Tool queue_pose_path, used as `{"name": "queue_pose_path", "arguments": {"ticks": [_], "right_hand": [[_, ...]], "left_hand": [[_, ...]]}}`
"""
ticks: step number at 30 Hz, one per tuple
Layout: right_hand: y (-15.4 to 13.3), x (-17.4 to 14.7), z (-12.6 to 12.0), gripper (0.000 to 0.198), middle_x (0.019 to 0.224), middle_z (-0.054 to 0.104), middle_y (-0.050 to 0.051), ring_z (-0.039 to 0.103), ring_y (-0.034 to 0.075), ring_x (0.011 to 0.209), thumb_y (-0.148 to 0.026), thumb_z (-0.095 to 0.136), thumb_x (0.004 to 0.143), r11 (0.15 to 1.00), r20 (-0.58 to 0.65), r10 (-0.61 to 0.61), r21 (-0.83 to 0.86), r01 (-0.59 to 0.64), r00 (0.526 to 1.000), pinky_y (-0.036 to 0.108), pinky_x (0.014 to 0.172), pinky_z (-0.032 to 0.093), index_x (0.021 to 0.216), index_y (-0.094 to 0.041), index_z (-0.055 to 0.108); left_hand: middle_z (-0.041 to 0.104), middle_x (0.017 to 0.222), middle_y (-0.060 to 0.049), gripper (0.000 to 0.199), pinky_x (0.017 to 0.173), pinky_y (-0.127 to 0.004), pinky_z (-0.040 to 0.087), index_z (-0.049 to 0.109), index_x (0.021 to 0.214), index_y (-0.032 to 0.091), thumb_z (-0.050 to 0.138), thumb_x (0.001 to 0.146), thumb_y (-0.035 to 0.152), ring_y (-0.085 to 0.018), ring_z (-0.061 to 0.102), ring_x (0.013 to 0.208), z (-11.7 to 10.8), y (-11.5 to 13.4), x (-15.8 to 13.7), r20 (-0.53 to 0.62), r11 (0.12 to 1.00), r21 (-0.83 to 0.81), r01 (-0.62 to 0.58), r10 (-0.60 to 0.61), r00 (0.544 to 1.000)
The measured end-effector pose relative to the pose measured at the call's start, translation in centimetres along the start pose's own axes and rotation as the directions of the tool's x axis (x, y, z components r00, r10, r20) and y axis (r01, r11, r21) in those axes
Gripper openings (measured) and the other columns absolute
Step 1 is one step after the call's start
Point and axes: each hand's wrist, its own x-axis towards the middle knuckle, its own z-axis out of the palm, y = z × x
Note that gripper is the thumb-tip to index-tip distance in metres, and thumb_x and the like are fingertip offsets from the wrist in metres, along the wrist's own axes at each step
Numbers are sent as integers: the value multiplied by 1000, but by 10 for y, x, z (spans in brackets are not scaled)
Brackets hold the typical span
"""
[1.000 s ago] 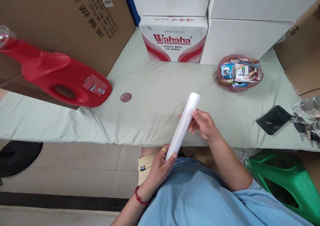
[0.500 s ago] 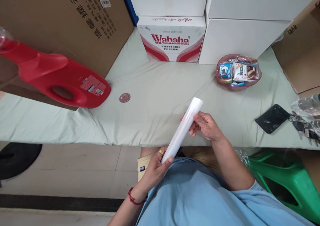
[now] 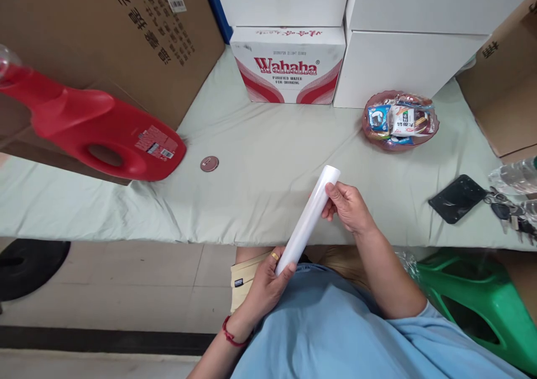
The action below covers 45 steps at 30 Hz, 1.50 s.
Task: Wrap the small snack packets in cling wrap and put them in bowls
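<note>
Held slantwise over the table's front edge is a glossy white roll (image 3: 306, 220), which looks like rolled film or paper. My left hand (image 3: 271, 278) is closed around its lower end, close to my body, with the thumb lying on top. At the upper end my right hand (image 3: 346, 206) grips it between the thumb in front and fingers partly hidden behind. The roll's top end points away from me and hangs above the cloth-covered table (image 3: 260, 144).
Left on the table are a large red bottle (image 3: 113, 132) and a small round disc (image 3: 209, 163). A Wahaha carton (image 3: 289, 68) stands behind. To the right are a snack bowl (image 3: 400, 141), a black pouch (image 3: 457, 199) and keys (image 3: 505, 214). A green stool (image 3: 474, 306) stands below.
My left hand has shifted slightly to the right with the roll's lower end. My right hand has moved a little up along the roll. The roll tilts slightly more upright.
</note>
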Motion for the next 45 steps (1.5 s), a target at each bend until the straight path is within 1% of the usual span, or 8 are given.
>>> {"name": "queue_pose_path", "arguments": {"ticks": [6,14,18,23,32,38,41,45], "right_hand": [[4,-3,-4,61,63,71,3,70,15,56,-77,77,83,996,129,4,84,-15,992,24,50,59,85,-17,68],[1,-3,2,57,69,71,4,65,15,52,-74,79,82,978,137,-40,210,11,990,23,42,52,90,-18,71],[-3,-4,5,75,94,80,10,60,11,53,-85,73,79,974,73,-6,225,-10,997,21,38,46,114,-19,72],[-3,-6,5,71,81,79,7,44,6,42,-80,82,75,997,-60,68,52,-65,996,18,32,32,106,-17,70],[-5,-12,0,59,91,79,10,64,11,52,-73,80,83,993,198,85,59,-99,976,21,41,54,97,-16,70],[-5,-12,-5,56,84,77,6,66,13,60,-64,86,82,982,270,121,106,-155,955,22,49,58,109,-18,71],[-6,-7,-4,66,90,78,6,63,11,56,-68,86,80,993,134,77,83,-89,988,19,44,52,121,-18,70],[-7,-1,-2,69,89,79,6,56,8,46,-68,89,75,999,-32,49,-14,-50,998,19,34,43,116,-16,69]], "left_hand": [[56,73,1,58,66,-29,38,56,87,20,59,94,77,-14,47,67,-8,-7,-8,130,976,-199,85,-59,990],[58,68,2,62,57,-27,35,55,96,20,63,88,81,-10,44,55,-2,-10,-13,231,884,-430,186,-91,969],[58,68,2,58,59,-27,37,52,89,21,61,93,78,-10,46,57,-1,-8,-10,214,916,-369,159,-83,973],[59,69,2,59,57,-25,37,51,85,20,61,93,78,-10,48,58,-1,-10,-10,227,946,-280,162,-98,969],[59,63,2,62,49,-23,30,52,89,20,65,87,81,-8,42,48,-12,-22,-19,309,877,-408,254,-130,942],[57,62,2,64,51,-24,31,51,85,21,59,88,84,-9,42,49,-11,-21,-21,269,912,-342,228,-137,953],[56,66,1,59,60,-26,38,52,80,21,57,93,79,-12,47,59,-7,-17,-19,129,977,-176,119,-97,987],[58,73,-1,51,65,-29,41,65,88,20,57,96,70,-17,50,66,-6,-14,-17,-20,994,108,7,-5,1000]]}}
